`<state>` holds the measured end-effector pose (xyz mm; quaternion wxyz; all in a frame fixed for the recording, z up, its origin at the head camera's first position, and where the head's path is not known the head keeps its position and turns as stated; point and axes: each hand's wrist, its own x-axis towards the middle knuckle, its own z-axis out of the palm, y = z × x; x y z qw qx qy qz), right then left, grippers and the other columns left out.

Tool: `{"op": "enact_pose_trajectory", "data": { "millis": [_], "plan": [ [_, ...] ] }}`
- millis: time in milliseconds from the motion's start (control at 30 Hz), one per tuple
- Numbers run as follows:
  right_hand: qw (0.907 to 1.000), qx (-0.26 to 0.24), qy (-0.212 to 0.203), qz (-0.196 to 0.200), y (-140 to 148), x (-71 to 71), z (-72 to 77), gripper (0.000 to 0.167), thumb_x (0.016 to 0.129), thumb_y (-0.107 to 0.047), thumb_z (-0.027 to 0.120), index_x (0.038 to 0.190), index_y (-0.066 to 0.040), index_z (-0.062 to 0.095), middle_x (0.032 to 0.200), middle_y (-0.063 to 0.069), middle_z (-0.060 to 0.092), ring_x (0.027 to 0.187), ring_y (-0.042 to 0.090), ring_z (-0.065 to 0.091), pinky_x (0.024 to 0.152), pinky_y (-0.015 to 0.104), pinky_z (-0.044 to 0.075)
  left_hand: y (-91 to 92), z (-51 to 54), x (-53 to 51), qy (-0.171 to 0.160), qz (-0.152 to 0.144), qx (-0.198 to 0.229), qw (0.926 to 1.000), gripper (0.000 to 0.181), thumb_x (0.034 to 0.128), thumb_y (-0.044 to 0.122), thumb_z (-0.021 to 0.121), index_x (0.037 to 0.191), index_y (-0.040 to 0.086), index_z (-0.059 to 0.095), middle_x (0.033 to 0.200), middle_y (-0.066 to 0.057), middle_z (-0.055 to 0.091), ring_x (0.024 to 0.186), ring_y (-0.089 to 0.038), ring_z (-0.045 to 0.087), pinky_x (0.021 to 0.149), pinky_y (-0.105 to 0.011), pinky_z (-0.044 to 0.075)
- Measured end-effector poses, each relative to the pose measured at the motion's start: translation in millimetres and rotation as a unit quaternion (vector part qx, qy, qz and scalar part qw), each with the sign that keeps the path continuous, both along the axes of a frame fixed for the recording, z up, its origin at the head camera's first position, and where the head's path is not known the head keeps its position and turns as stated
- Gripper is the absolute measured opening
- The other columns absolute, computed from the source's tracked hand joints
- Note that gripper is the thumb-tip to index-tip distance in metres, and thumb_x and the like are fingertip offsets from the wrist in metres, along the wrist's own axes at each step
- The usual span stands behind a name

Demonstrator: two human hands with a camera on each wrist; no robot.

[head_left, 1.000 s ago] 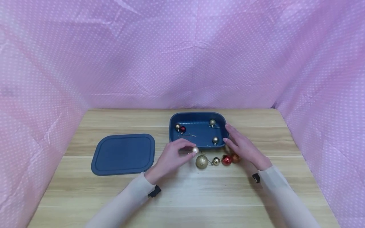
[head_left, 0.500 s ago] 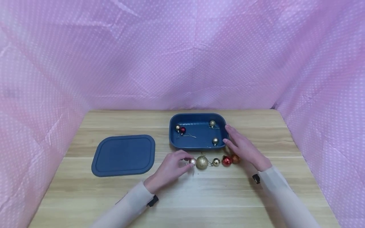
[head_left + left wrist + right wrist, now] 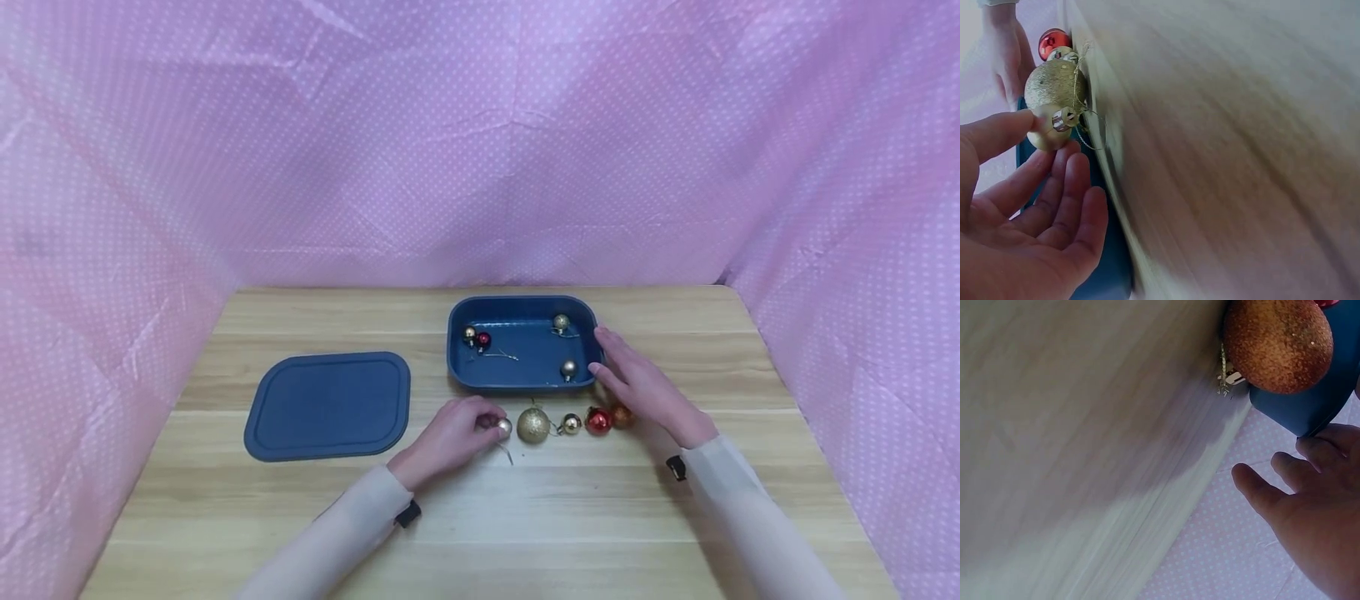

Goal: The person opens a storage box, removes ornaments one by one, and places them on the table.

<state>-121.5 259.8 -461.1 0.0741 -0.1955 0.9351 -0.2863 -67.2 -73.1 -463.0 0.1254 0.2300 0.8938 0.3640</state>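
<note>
Between thumb and fingertips, my left hand (image 3: 450, 435) pinches a small matte gold Christmas bauble (image 3: 1049, 130) with a silver cap and a loop of string, at the left end of a row on the table. To its right the row goes on with a larger glittery gold bauble (image 3: 533, 425), a small shiny gold bauble (image 3: 571, 423), a shiny red bauble (image 3: 598, 421) and a glittery orange bauble (image 3: 1279, 347). My right hand (image 3: 647, 387) rests on the right side of a blue box (image 3: 525, 387), its fingers extended along the rim.
Inside the box lie several small baubles, including a dark red bauble (image 3: 483, 339) and a glittery gold bauble (image 3: 560, 322). A flat blue lid (image 3: 328, 406) lies on the wooden table (image 3: 480, 533) at left. Pink dotted cloth (image 3: 480, 167) surrounds the table's back and sides.
My left hand has brought the matte gold bauble down from beside the box's front edge to the left end of the row. The right hand has stayed at the box.
</note>
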Motion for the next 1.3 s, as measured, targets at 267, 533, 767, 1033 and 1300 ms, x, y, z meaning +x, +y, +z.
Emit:
{"op": "enact_pose_trajectory", "data": {
  "millis": [267, 533, 767, 1033, 1300],
  "plan": [
    [1.0000, -0.001, -0.001, -0.002, 0.6, -1.1, -0.6, 0.071, 0.110, -0.042, 0.047, 0.164, -0.002, 0.023, 0.170, 0.019, 0.019, 0.155, 0.042, 0.020, 0.123, 0.058, 0.019, 2.9, -3.9, -6.8, -0.011, -0.006, -0.022, 0.9997, 0.020, 0.0957, 0.022, 0.074, 0.109, 0.009, 0.079, 0.103, -0.002, 0.075, 0.097, -0.016, 0.067, 0.086, -0.037, 0.054],
    [0.9999, 0.005, -0.007, -0.005, 0.1, -0.5, 1.1, 0.072, 0.110, -0.043, 0.047, 0.165, -0.003, 0.022, 0.170, 0.020, 0.019, 0.155, 0.041, 0.019, 0.123, 0.058, 0.019, 4.2, -7.5, -11.1, -0.010, -0.013, -0.026, 0.9995, 0.022, 0.0968, 0.023, 0.072, 0.112, 0.008, 0.079, 0.105, -0.004, 0.075, 0.099, -0.019, 0.068, 0.088, -0.039, 0.054],
    [1.0000, -0.004, 0.003, -0.002, 0.3, 0.0, 0.4, 0.070, 0.111, -0.041, 0.047, 0.164, -0.001, 0.024, 0.169, 0.021, 0.020, 0.155, 0.042, 0.021, 0.122, 0.059, 0.019, 3.1, -3.9, -10.6, -0.015, -0.022, -0.037, 0.9990, 0.030, 0.0964, 0.024, 0.073, 0.120, 0.006, 0.077, 0.116, -0.008, 0.075, 0.111, -0.024, 0.068, 0.097, -0.044, 0.053],
    [1.0000, -0.001, -0.007, -0.007, -0.5, 0.8, 0.3, 0.071, 0.111, -0.043, 0.045, 0.165, -0.003, 0.022, 0.170, 0.018, 0.018, 0.155, 0.040, 0.019, 0.123, 0.058, 0.018, -4.1, -0.1, -4.8, -0.016, -0.020, -0.039, 0.9989, 0.040, 0.0957, 0.025, 0.073, 0.130, 0.004, 0.072, 0.129, -0.012, 0.071, 0.123, -0.029, 0.064, 0.105, -0.047, 0.049],
    [1.0000, 0.002, -0.006, -0.007, 0.5, 0.2, -1.3, 0.072, 0.110, -0.044, 0.045, 0.165, -0.005, 0.021, 0.170, 0.019, 0.018, 0.156, 0.040, 0.019, 0.123, 0.058, 0.019, -15.5, 7.7, 8.5, 0.011, 0.009, -0.039, 0.9991, 0.037, 0.0995, 0.027, 0.068, 0.131, 0.009, 0.072, 0.132, -0.008, 0.069, 0.126, -0.028, 0.062, 0.106, -0.049, 0.048]
  ]
}}
